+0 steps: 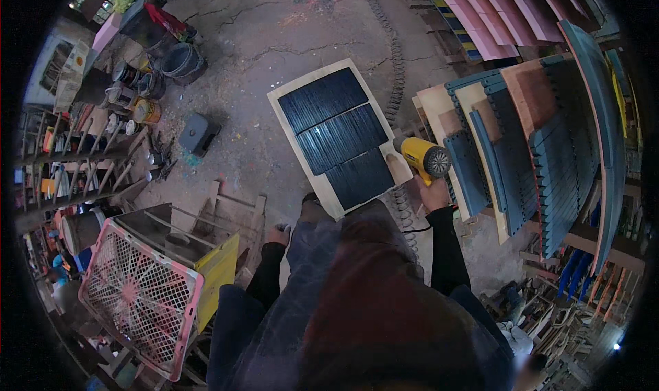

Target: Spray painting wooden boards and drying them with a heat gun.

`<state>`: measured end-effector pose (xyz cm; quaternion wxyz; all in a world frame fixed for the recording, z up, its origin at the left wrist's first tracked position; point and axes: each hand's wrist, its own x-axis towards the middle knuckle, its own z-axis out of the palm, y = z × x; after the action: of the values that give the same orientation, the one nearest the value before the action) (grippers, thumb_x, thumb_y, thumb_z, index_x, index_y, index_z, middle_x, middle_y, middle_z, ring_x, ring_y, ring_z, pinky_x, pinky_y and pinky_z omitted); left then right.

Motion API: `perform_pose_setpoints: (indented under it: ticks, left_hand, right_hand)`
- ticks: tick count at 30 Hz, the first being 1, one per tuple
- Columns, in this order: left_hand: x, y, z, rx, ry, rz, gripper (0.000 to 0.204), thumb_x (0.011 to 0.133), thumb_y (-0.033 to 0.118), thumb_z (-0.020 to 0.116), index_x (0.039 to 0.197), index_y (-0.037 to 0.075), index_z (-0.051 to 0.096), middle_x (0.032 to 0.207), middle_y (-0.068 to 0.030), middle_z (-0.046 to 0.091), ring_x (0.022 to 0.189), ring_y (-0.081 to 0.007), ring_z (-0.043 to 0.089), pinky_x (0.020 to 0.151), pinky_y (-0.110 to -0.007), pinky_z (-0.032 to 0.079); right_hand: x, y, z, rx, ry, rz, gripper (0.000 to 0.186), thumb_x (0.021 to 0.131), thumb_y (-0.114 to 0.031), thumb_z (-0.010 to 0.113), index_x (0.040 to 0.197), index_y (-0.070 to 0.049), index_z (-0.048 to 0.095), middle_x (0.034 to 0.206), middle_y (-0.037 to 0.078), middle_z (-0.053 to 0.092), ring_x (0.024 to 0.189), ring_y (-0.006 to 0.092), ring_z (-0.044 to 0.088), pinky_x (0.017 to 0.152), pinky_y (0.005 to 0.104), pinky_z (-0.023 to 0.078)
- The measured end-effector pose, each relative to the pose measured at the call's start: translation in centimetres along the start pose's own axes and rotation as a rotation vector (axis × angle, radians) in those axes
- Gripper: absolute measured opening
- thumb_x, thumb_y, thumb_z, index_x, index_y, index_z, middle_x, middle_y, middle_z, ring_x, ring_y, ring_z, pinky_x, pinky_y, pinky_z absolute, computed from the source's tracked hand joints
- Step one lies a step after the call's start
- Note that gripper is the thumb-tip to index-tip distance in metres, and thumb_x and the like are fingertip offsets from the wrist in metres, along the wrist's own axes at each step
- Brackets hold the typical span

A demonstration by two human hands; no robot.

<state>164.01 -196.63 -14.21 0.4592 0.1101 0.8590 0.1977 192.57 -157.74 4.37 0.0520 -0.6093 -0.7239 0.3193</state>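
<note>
My right hand [434,194] is wrapped round the handle of a yellow heat gun [417,152]. Its nozzle points left, over the right edge of a pale wooden board [399,168]. Three glossy black panels with a ribbed grain lie on this board; the middle panel [341,138] sits shifted to the right. The board is tilted in front of my knees, and what bears it is hidden. My left hand [279,234] hangs low beside my left leg, away from the board. Its fingers are too small and dark to make out.
Blue-grey painted panels [552,178] lean in rows at the right, with pink boards [480,13] beyond. A coiled hose [393,68] runs along the floor. At the left stand a black bucket [184,63], several paint cans, a dark canister [199,134] and a pink-rimmed crate [141,291].
</note>
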Motion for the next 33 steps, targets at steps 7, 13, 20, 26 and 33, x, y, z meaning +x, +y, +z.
perform_pose_setpoints:
  ticks: [7,13,20,26,33]
  left_hand:
    - [0.7,-1.7,1.8,0.162,0.057,0.096,0.038,0.093,0.034,0.059,0.094,-0.002,0.069,0.081,-0.0133,0.07,0.072,-0.0258,0.067,0.067,-0.039,0.049]
    - [1.9,-2.4,2.4,-0.068,0.039,0.099,0.036,0.089,0.034,0.064,0.098,0.0,0.068,0.088,-0.0179,0.07,0.083,-0.0315,0.067,0.074,-0.041,0.051]
    - [1.8,-3.5,3.7,-0.152,0.057,-0.057,0.036,0.086,0.033,0.067,0.098,-0.001,0.069,0.092,-0.0208,0.07,0.089,-0.0343,0.069,0.079,-0.041,0.052]
    - [1.0,-2.7,3.4,-0.073,0.007,-0.07,0.036,0.087,0.033,0.066,0.102,0.001,0.069,0.094,-0.0201,0.071,0.093,-0.0339,0.068,0.08,-0.041,0.052]
    - [0.6,-2.5,3.4,-0.138,0.063,-0.007,0.035,0.087,0.031,0.066,0.101,-0.001,0.068,0.093,-0.0209,0.07,0.091,-0.0347,0.068,0.079,-0.042,0.052]
  right_hand:
    - [0.9,-1.7,-1.9,-0.059,-0.001,0.016,0.045,0.082,-0.029,0.072,0.11,0.004,0.063,0.107,0.026,0.065,0.103,0.043,0.062,0.086,0.0469,0.049]
    - [2.6,-1.6,-2.0,-0.084,-0.019,-0.098,0.045,0.082,-0.029,0.071,0.11,0.005,0.062,0.108,0.028,0.064,0.104,0.0441,0.061,0.087,0.0477,0.049]
    - [4.2,-1.6,-1.6,-0.048,-0.036,-0.07,0.046,0.08,-0.03,0.073,0.105,0.007,0.063,0.107,0.03,0.064,0.104,0.0449,0.06,0.087,0.0482,0.049]
    - [6.0,-2.1,-0.3,-0.018,0.01,-0.179,0.046,0.08,-0.032,0.074,0.102,0.008,0.064,0.103,0.029,0.065,0.1,0.0454,0.061,0.083,0.0483,0.05]
    - [7.5,-3.4,0.4,0.011,0.03,-0.249,0.042,0.082,-0.027,0.072,0.109,0.004,0.063,0.105,0.026,0.066,0.102,0.0423,0.062,0.085,0.0464,0.05]
